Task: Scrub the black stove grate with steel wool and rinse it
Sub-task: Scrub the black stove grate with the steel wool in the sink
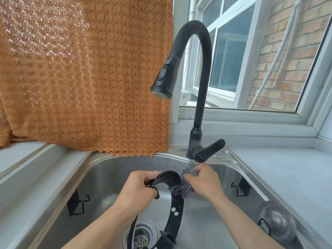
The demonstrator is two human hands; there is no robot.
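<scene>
The black ring-shaped stove grate stands on edge over the steel sink, its lower part near the drain. My left hand grips the grate's upper left rim, fingers curled over the top. My right hand holds a grey wad of steel wool pressed against the grate's upper right edge. A few white foam spots sit on the ring's right side.
The black gooseneck tap rises behind the sink with its lever pointing right; no water runs. A drain strainer lies below. Black wire hooks cling to the sink walls. An orange curtain hangs at left.
</scene>
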